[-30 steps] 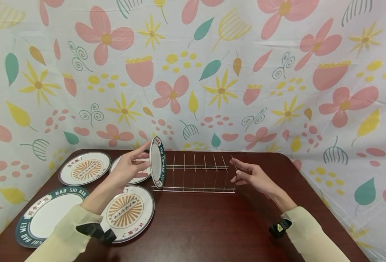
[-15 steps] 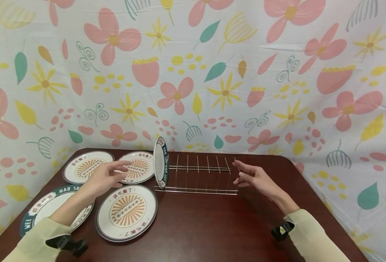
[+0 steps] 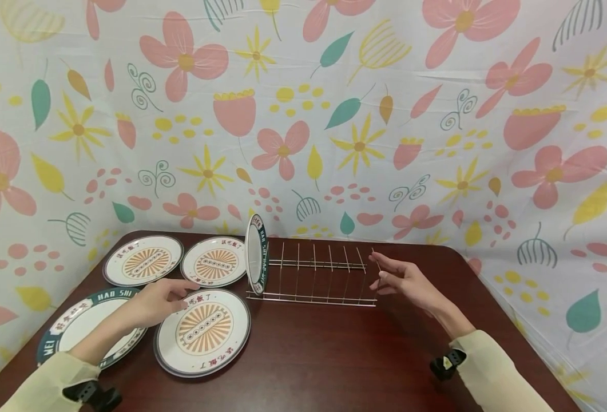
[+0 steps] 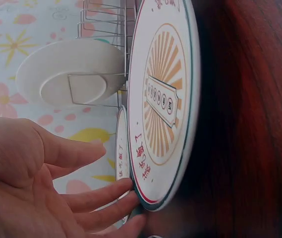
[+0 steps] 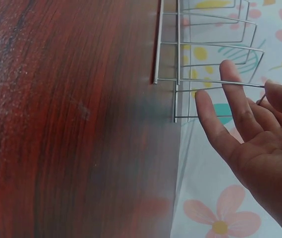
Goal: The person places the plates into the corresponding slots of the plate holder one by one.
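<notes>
My left hand [image 3: 151,306] hovers at the left rim of a white plate with an orange sunburst [image 3: 202,332]. In the left wrist view its fingertips meet or nearly meet that plate's edge, the thumb held apart above. With the thumb and a finger, my right hand [image 3: 401,280] pinches the right end wire of a metal dish rack [image 3: 313,300]; its other fingers are extended in the right wrist view. At the rack's left end a plate with a green patterned rim [image 3: 256,257] stands on edge between the wires.
Two sunburst plates lie behind: one at the back left [image 3: 143,260], another beside the rack [image 3: 214,260]. A larger green-rimmed plate [image 3: 92,335] is partly under my left forearm. A flowered cloth [image 3: 303,114] hangs behind the dark wooden table [image 3: 365,360].
My left hand has let go of the upright plate in the rack and moved left and down to the front sunburst plate. The right hand stays on the rack wire.
</notes>
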Available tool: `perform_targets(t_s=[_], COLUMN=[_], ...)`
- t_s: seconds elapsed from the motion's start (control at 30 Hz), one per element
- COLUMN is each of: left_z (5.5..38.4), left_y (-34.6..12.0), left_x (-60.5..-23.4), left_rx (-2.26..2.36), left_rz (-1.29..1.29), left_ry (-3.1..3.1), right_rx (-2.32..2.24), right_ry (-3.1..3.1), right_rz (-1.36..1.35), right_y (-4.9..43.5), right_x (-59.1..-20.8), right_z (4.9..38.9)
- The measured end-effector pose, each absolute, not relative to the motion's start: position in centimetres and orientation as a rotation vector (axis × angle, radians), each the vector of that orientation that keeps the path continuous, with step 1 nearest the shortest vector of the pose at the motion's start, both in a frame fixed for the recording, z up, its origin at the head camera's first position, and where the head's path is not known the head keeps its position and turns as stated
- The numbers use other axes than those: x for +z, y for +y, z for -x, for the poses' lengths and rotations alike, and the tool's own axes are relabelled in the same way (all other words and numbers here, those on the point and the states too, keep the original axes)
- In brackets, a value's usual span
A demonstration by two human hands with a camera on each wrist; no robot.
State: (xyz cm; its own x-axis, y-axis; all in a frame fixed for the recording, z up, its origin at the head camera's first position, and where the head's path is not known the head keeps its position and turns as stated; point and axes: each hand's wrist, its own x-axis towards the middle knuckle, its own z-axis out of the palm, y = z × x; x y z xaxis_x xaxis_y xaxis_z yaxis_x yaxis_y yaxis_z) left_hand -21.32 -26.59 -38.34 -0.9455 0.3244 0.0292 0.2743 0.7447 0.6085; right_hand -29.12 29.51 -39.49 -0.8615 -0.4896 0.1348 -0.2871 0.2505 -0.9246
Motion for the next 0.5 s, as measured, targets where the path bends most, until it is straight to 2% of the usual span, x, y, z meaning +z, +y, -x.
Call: perform_targets(t_s=[0.2,0.5], left_z=[21.0,20.2], left_y=[-26.1,-25.1], left_x=[-38.2,-38.7], left_rx=[1.004,1.345], left_rz=[-0.428,-0.338], left_ry=[2.803,2.469], right_rx=[-1.653,-1.654], right_ry=[2.346,2.341], right_rz=[0.736,0.740], right_y=[29.6,29.7], right_x=[-39.5,-39.4], right_z=[29.0,29.0])
